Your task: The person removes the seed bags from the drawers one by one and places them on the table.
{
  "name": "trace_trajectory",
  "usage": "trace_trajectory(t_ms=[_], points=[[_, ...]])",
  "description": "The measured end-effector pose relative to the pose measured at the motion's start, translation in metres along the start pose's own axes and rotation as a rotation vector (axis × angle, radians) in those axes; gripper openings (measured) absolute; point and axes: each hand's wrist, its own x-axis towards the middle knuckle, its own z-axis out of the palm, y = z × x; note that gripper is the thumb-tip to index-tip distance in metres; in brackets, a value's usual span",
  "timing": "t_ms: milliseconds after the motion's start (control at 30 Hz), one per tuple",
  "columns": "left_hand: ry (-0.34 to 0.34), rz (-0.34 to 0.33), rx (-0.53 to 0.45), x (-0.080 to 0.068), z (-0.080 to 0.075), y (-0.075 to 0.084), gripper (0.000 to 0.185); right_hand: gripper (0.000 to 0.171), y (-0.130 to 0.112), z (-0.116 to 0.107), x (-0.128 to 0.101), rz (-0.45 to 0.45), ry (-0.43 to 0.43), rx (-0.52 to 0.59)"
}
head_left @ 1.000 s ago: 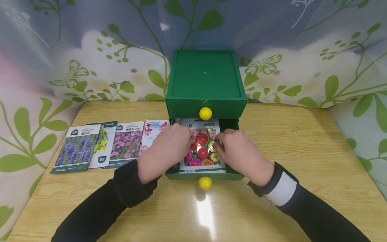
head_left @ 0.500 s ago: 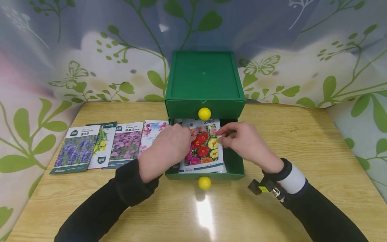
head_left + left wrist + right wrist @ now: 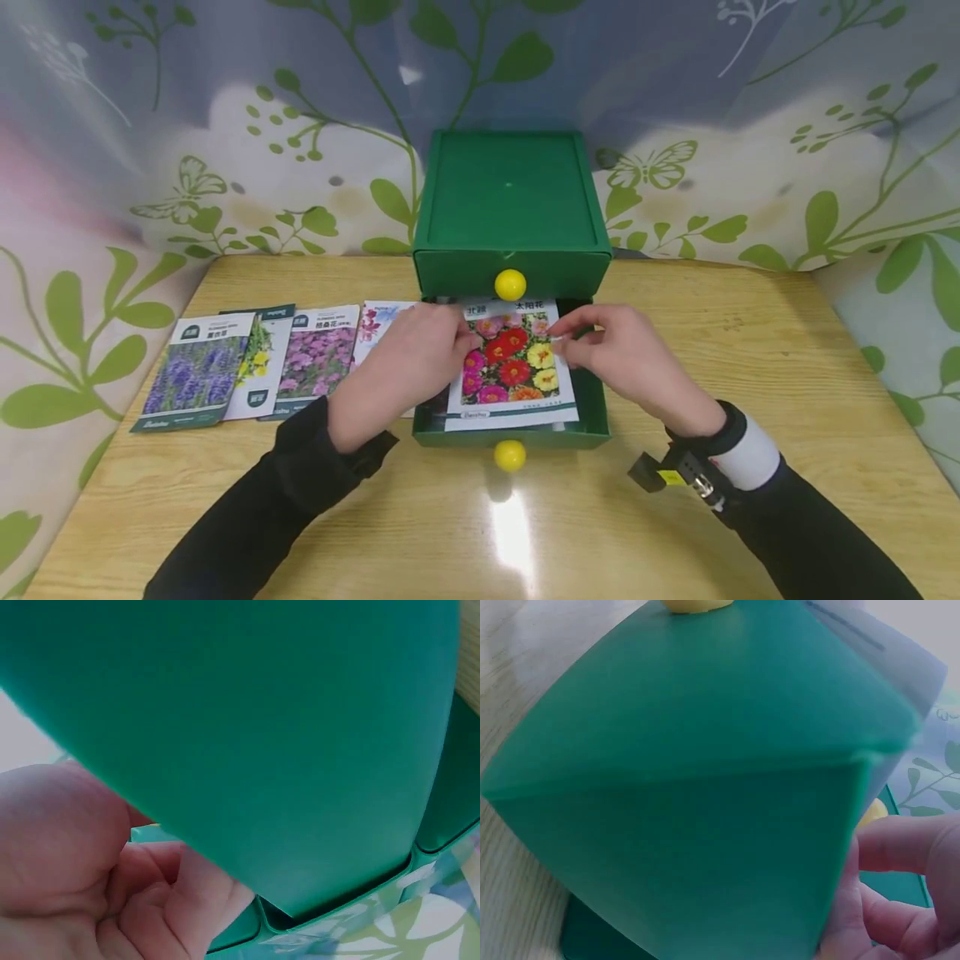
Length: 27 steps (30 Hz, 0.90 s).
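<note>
A seed packet (image 3: 513, 367) printed with red, pink and yellow flowers sits over the pulled-out lower drawer (image 3: 465, 437) of a small green cabinet (image 3: 510, 196). My left hand (image 3: 420, 358) grips the packet's left edge. My right hand (image 3: 615, 354) pinches its right edge between thumb and fingers. The packet's lower end tilts across the drawer's front rim, above the yellow knob (image 3: 510, 456). The left wrist view is filled by a green drawer wall (image 3: 247, 735) with curled fingers (image 3: 150, 900) beside it. The drawer's green corner (image 3: 690, 810) and fingertips (image 3: 907, 855) show in the right wrist view.
The upper drawer is closed, with its yellow knob (image 3: 510, 284) just above the packet. Several more seed packets lie in a row on the wooden table (image 3: 750, 350) to the left: a lavender one (image 3: 191, 371), a purple-flowered one (image 3: 317, 358), and another partly under my left hand.
The packet has risen from lying flat in the drawer and now tilts over its front rim. My right hand shifted from the packet's middle to its right edge.
</note>
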Motion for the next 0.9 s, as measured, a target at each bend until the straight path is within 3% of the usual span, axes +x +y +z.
trace_trajectory(t_ms=[200,400,667,900], points=[[0.009,-0.011,-0.126,-0.008,-0.006,-0.002,0.017,0.024,-0.002,-0.004,-0.014,-0.010,0.009,-0.035],[-0.084,0.030,-0.218,-0.018,-0.010,0.006,0.015,0.022,0.007,-0.011,-0.034,0.010,0.031,-0.040],[-0.114,0.165,-0.320,-0.028,-0.010,0.023,0.017,0.028,0.029,-0.018,-0.062,0.075,0.055,-0.002],[-0.179,0.255,-0.344,-0.023,-0.006,0.036,0.027,0.035,0.048,-0.027,-0.075,0.157,0.124,0.055]])
